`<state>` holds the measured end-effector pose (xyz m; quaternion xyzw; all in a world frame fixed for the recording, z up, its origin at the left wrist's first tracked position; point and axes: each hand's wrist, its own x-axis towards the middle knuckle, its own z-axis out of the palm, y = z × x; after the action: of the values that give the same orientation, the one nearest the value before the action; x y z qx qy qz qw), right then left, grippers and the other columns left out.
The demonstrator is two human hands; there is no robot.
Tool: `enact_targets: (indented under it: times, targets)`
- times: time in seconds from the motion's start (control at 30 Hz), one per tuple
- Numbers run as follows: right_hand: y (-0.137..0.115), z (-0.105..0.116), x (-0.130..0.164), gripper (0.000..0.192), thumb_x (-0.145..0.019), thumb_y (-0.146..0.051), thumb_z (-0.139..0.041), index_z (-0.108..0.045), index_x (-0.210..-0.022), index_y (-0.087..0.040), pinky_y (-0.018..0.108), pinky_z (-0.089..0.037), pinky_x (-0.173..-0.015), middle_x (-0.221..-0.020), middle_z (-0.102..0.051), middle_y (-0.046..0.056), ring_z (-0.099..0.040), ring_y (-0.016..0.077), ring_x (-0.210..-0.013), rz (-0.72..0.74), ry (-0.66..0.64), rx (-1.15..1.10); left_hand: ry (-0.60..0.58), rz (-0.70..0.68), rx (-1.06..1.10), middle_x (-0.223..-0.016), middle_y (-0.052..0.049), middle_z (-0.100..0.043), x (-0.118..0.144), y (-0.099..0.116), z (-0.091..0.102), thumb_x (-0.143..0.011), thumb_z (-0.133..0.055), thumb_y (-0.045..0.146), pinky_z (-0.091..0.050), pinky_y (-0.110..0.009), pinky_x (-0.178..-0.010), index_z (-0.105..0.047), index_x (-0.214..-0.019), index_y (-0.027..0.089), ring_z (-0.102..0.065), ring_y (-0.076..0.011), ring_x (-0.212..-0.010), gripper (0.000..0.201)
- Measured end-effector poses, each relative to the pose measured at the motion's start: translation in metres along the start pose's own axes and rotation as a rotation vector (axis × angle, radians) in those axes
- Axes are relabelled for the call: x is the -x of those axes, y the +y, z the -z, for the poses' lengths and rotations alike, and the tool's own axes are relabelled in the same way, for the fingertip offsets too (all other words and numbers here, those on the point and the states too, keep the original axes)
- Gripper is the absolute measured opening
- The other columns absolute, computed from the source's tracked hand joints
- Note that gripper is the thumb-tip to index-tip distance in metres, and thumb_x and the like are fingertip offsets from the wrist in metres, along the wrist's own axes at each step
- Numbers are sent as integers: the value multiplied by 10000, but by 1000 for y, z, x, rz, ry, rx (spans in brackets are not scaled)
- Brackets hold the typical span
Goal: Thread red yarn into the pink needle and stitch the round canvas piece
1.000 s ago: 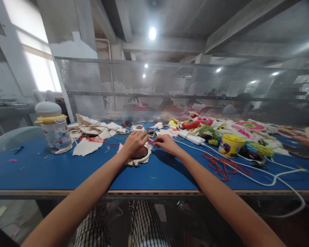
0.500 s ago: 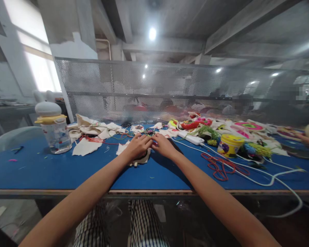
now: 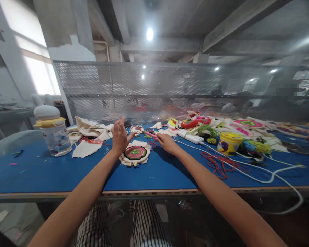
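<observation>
Since the frame half a second earlier, the left hand [image 3: 120, 136] is lifting off the embroidery hoop [image 3: 135, 153], uncovering its pink, green and dark stitched disc, while the right hand [image 3: 166, 142] is drawing slightly rightward from where the two hands were meeting. The left hand is now hovering just above the hoop's far-left rim with fingers spread and released, grasping nothing. The right hand is resting low over the blue table [image 3: 54, 171] just right of the hoop, its fingers pinching a slim pink tool [image 3: 151, 134], probably a punch needle; what the tool's tip is touching cannot be told. The hoop is lying flat, near the middle of the table. Judged from this, the step in hand is a pause between stitches or a re-threading, and the next move appears to call for the left hand steadying the hoop again and the tool coming back over the cloth. Open room is lying toward the near table edge, where bare blue surface is showing in front of the hoop. Elsewhere the margins are tighter: cloth scraps [image 3: 86, 148] and a water bottle [image 3: 53, 131] are crowding the left, a white power strip [image 3: 192, 138] with its trailing cable [image 3: 260, 178], a red cord [image 3: 221, 166] and a yellow tub [image 3: 228, 143] are crowding the right, and a perforated screen [image 3: 170, 89] is closing the far side.
</observation>
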<state>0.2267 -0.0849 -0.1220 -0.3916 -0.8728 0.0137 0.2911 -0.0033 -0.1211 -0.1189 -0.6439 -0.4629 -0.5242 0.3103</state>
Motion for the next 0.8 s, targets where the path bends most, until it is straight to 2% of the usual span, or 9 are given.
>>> enact_targets:
  times: [0.1, 0.17, 0.23, 0.3, 0.37, 0.43, 0.6, 0.8]
  targets:
    - [0, 0, 0, 144, -891, -170, -456, -567, -802, -150, 214, -296, -607, -748, -604, 36, -492, 142, -673, -7, -2, 0, 7, 175, 296, -1113, -175, -549, -1, 5, -4, -784, -598, 495, -422, -418, -877, -309, -1316, 140, -580, -257, -941, 702]
    - [-1, 0, 0, 143, -894, -164, -448, -566, -814, -148, 214, -297, -613, -767, -608, 42, -496, 143, -687, -8, -4, 0, 8, 400, 545, -1163, -160, -531, -3, 8, -5, -714, -675, 489, -462, -353, -815, -327, -1303, 171, -600, -220, -906, 755]
    - [-2, 1, 0, 147, -897, -164, -443, -566, -817, -145, 214, -295, -608, -769, -610, 44, -497, 143, -685, -8, -13, 2, -63, 610, 769, -1106, -138, -579, -5, 10, -5, -667, -699, 509, -486, -300, -715, -408, -1250, 168, -625, -197, -840, 735]
    - [-3, 2, 1, 153, -897, -167, -445, -568, -808, -144, 214, -289, -599, -755, -609, 41, -492, 140, -668, -7, -29, 7, -178, 719, 907, -926, -104, -650, -7, 11, -5, -650, -680, 551, -481, -260, -603, -547, -1113, 140, -638, -178, -721, 632]
    - [-4, 2, 1, 163, -898, -173, -446, -570, -796, -144, 215, -284, -594, -741, -607, 39, -487, 139, -658, -7, -44, 13, -264, 739, 955, -756, -72, -664, -8, 10, -4, -618, -691, 561, -452, -229, -523, -646, -937, 119, -620, -155, -611, 547]
    - [-5, 2, 1, 171, -900, -180, -445, -572, -790, -144, 217, -281, -594, -737, -607, 41, -488, 141, -660, -9, -54, 20, -297, 758, 981, -683, -48, -654, -8, 10, -3, -557, -746, 525, -423, -202, -491, -685, -823, 119, -587, -126, -563, 490]
    - [-4, 3, 1, 175, -902, -178, -441, -577, -798, -144, 217, -286, -600, -754, -615, 47, -500, 144, -678, -21, -69, 29, -249, 812, 981, -659, -16, -641, -10, 6, 0, -530, -764, 498, -369, -170, -462, -700, -762, 137, -521, -79, -526, 434]
    - [-5, 5, 1, 175, -911, -188, -432, -585, -835, -147, 212, -307, -612, -799, -643, 57, -534, 148, -714, -31, -88, 42, -173, 875, 970, -627, -5, -627, -12, 6, 1, -514, -780, 449, -354, -178, -452, -682, -705, 137, -506, -81, -507, 379]
